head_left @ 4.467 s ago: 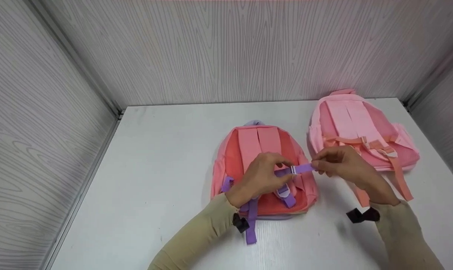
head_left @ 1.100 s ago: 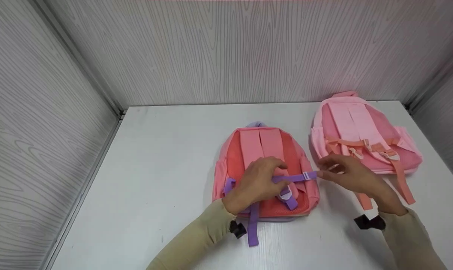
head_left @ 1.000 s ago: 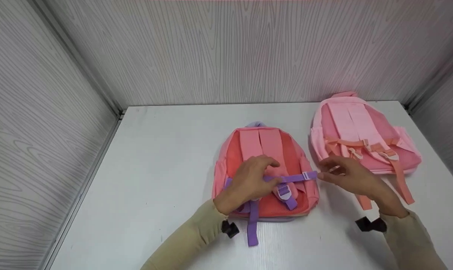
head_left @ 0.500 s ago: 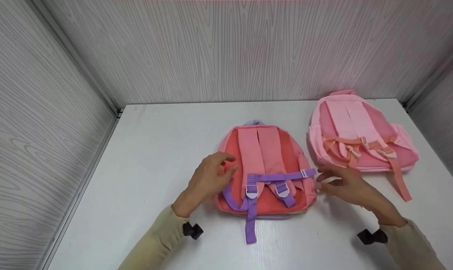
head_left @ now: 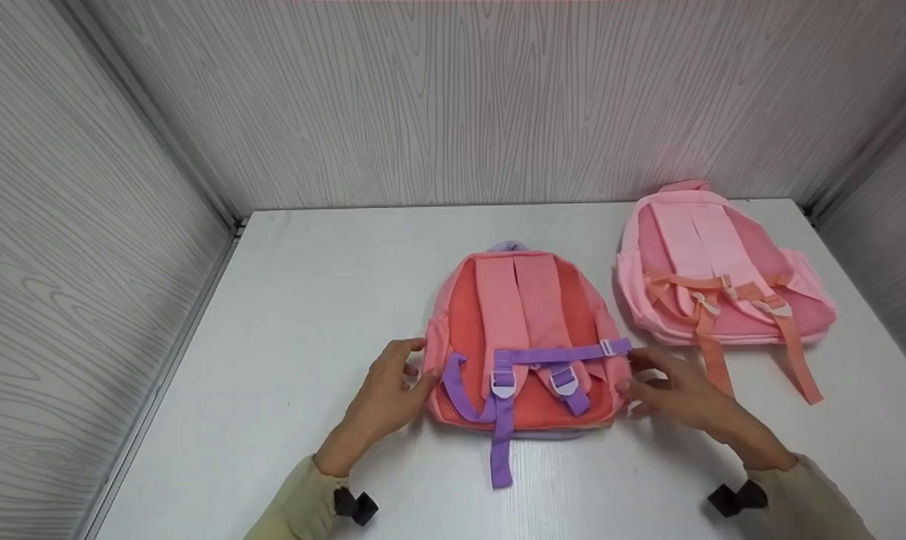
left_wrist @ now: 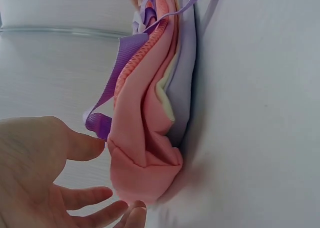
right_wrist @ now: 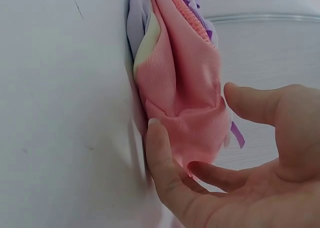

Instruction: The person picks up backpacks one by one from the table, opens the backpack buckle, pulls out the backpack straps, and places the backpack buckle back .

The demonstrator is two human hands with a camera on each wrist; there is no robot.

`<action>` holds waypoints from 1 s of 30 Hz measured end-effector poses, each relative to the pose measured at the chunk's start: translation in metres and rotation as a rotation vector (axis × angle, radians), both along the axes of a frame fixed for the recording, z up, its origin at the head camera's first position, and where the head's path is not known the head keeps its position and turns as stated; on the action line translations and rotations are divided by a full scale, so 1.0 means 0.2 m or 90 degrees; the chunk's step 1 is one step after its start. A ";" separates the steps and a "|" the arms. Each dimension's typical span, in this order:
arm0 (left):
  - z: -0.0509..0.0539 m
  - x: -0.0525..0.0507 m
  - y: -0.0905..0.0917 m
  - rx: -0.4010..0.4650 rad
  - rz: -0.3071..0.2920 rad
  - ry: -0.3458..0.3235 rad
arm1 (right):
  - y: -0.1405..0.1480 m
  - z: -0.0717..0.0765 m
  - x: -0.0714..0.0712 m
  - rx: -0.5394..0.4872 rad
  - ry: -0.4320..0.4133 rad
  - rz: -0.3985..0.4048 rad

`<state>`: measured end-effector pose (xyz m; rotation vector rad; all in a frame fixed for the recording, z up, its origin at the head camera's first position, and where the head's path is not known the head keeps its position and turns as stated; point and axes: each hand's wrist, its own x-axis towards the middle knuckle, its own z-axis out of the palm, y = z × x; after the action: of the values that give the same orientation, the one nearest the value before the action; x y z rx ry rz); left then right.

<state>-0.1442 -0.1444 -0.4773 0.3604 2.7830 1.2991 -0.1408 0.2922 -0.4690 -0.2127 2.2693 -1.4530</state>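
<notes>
A coral-pink backpack (head_left: 502,300) lies on the table with its padded shoulder straps up. A purple chest strap (head_left: 550,354), fastened with a small white buckle (head_left: 607,347), crosses its lower half. Purple webbing tails (head_left: 502,442) hang below the strap adjusters. My left hand (head_left: 385,397) is at the backpack's left side, fingers loosely bent near the side pocket (left_wrist: 145,180). On the opposite side my right hand (head_left: 682,390) has its thumb and fingers spread around the right side pocket (right_wrist: 195,130), a fingertip touching the fabric. Neither hand visibly grips it.
A lighter pink backpack (head_left: 712,240) with orange straps (head_left: 802,371) lies at the back right, close to the first one. Wood-grain panels (head_left: 453,97) enclose the white table (head_left: 310,300) at the back and sides.
Earlier both hands held the purple chest strap and its buckle. The left hand has let go and moved left and down to the backpack's side; the right hand has lowered to the right side.
</notes>
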 end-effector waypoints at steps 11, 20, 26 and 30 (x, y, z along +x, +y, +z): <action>-0.03 0.05 -0.03 0.017 0.009 -0.033 | -0.09 -0.02 -0.01 0.039 0.071 0.037; -0.01 0.08 -0.17 0.010 0.063 -0.064 | -0.27 -0.04 -0.04 0.033 0.101 0.055; 0.00 0.09 -0.27 0.016 0.088 -0.062 | -0.38 -0.06 -0.08 0.027 0.141 0.081; 0.01 0.09 -0.35 0.023 0.102 -0.069 | -0.45 -0.07 -0.11 0.005 0.128 0.094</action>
<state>-0.1253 -0.2134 -0.4763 0.0660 2.7495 1.3574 -0.1619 0.2022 -0.4825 -0.5339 2.3593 -1.4012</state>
